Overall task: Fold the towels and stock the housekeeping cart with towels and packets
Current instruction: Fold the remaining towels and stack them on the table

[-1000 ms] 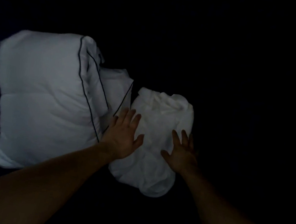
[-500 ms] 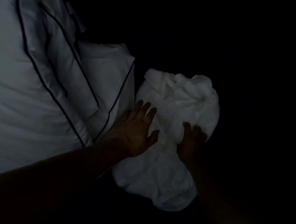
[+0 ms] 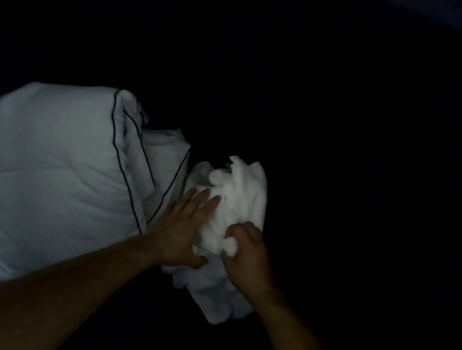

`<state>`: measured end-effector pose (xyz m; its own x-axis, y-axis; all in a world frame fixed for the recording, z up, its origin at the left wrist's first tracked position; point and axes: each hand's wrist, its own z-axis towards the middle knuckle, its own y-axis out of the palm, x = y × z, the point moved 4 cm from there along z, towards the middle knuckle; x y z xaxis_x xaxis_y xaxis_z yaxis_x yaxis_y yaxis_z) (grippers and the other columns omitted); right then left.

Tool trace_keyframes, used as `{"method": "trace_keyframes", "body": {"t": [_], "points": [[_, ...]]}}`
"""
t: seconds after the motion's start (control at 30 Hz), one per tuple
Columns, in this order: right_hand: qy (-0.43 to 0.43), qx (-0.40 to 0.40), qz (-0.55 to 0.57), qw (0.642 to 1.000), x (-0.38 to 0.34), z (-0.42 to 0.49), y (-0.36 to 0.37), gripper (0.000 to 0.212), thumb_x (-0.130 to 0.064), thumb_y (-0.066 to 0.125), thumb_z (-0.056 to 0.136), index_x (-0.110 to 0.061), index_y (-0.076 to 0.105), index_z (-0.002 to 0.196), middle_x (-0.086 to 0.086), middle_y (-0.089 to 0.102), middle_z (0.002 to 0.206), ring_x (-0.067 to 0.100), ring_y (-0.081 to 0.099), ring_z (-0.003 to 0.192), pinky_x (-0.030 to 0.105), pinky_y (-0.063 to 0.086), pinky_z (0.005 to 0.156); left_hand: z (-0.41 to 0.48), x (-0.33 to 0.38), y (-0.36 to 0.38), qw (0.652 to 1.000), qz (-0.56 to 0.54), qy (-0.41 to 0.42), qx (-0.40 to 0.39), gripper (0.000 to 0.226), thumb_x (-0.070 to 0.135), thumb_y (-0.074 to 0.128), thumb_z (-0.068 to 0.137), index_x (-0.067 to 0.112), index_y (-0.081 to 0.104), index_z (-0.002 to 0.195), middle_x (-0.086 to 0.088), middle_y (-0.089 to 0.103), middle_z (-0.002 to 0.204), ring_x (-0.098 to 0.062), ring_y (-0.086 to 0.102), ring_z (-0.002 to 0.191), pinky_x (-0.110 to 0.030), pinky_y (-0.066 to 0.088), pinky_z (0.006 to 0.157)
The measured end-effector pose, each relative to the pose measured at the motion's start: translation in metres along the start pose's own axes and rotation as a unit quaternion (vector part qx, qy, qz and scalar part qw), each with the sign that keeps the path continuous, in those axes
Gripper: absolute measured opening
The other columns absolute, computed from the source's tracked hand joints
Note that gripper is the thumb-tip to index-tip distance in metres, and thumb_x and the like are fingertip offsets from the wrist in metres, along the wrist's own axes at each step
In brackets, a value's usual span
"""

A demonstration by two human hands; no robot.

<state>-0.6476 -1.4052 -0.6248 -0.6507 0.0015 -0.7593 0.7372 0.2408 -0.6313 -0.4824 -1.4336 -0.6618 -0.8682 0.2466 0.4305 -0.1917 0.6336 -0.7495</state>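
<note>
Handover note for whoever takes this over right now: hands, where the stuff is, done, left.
Left hand: open, fingers straight, pressing flat on the white towel.
Right hand: fingers curled, gripping a bunch of the towel at its near side.
Towel: a crumpled heap on a dark surface, just right of the white pillow with dark piping.
Done: no fold visible.
Left: spread and fold this towel, then stock the cart with towels and packets. Neither cart nor packets are in view, and the scene is very dark.
</note>
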Motion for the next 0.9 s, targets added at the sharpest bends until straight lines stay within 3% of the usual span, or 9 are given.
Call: {"method": "trace_keyframes", "body": {"t": [0.1,0.2,0.3,0.4,0.5,0.6,0.73,0.8,0.9], "points": [[-0.088,-0.016,-0.015,0.996,-0.068,-0.021,-0.061,0.009,-0.001,0.067,0.076,-0.001,0.065,0.085,0.016,0.059,0.087,0.035,0.061,0.085,0.039,0.051,0.073,-0.036,0.04,-0.062,0.996,-0.003,0.016,0.093,0.134,0.082,0.062,0.057,0.04,-0.029,0.146,-0.001,-0.023,0.159,-0.029,-0.012,0.15,-0.055,0.009,0.119],[-0.134,0.006,-0.013,0.991,-0.121,-0.045,-0.118,0.017,0.0,0.07,0.071,-0.002,0.064,0.087,0.011,0.057,0.09,0.03,0.059,0.09,0.033,0.048,0.082,-0.07,0.085,-0.123,0.984,-0.013,0.079,0.16,0.109,0.065,0.073,0.068,0.014,0.029,0.153,-0.018,0.007,0.162,-0.038,0.007,0.15,-0.047,0.018,0.115],[-0.14,0.054,0.042,0.988,-0.164,-0.072,-0.175,0.021,-0.01,0.066,0.071,-0.017,0.06,0.089,-0.011,0.05,0.091,0.004,0.051,0.087,0.009,0.039,0.082,-0.108,0.136,-0.169,0.977,-0.045,0.088,0.188,0.069,0.057,0.061,0.075,0.013,0.057,0.128,-0.006,0.054,0.136,-0.016,0.051,0.124,-0.02,0.04,0.099],[-0.098,0.072,0.081,0.989,-0.196,-0.102,-0.229,0.034,-0.022,0.062,0.069,-0.048,0.049,0.088,-0.023,0.055,0.089,-0.009,0.054,0.088,0.004,0.04,0.075,-0.151,0.186,-0.206,0.963,-0.098,0.052,0.245,0.045,0.056,0.06,0.068,0.033,0.056,0.106,0.017,0.059,0.102,-0.002,0.06,0.085,-0.026,0.049,0.072],[-0.102,0.081,0.096,0.987,-0.215,-0.134,-0.275,0.048,-0.021,0.065,0.067,-0.056,0.045,0.093,-0.027,0.055,0.098,-0.008,0.055,0.095,0.008,0.043,0.073,-0.192,0.23,-0.234,0.937,-0.129,0.069,0.316,0.06,0.058,0.061,0.06,0.025,0.058,0.11,0.014,0.059,0.1,-0.008,0.06,0.086,-0.028,0.048,0.074],[-0.105,0.087,0.118,0.984,-0.222,-0.163,-0.313,0.06,-0.032,0.079,0.066,-0.047,0.041,0.11,-0.018,0.053,0.113,-0.002,0.055,0.101,0.014,0.047,0.075,-0.228,0.271,-0.26,0.917,-0.161,0.059,0.361,0.043,0.057,0.068,0.061,0.038,0.052,0.097,0.019,0.06,0.087,0.002,0.058,0.075,-0.012,0.04,0.061],[-0.101,0.059,0.177,0.977,-0.23,-0.197,-0.344,0.088,-0.053,0.089,0.052,-0.058,0.039,0.123,-0.025,0.052,0.12,-0.003,0.055,0.108,0.016,0.052,0.08,-0.267,0.324,-0.29,0.884,-0.217,0.025,0.413,0.033,0.049,0.071,0.08,0.039,0.051,0.104,0.021,0.06,0.087,0.006,0.058,0.078,-0.006,0.036,0.058],[-0.096,0.072,0.204,0.972,-0.24,-0.21,-0.351,0.078,-0.044,0.092,0.056,-0.051,0.049,0.121,-0.027,0.06,0.113,-0.003,0.058,0.107,0.014,0.052,0.078,-0.276,0.36,-0.297,0.882,-0.226,0.02,0.413,0.018,0.048,0.065,0.084,0.035,0.058,0.093,0.016,0.063,0.083,0.003,0.062,0.078,-0.007,0.038,0.058],[-0.076,0.16,0.256,0.95,-0.262,-0.226,-0.375,0.032,-0.035,0.085,0.069,-0.042,0.061,0.09,-0.029,0.068,0.08,-0.003,0.066,0.081,0.008,0.048,0.056,-0.295,0.416,-0.311,0.879,-0.213,0.047,0.423,0.015,0.038,0.061,0.089,0.025,0.062,0.081,0.006,0.064,0.075,-0.001,0.064,0.076,-0.016,0.045,0.062]]}}
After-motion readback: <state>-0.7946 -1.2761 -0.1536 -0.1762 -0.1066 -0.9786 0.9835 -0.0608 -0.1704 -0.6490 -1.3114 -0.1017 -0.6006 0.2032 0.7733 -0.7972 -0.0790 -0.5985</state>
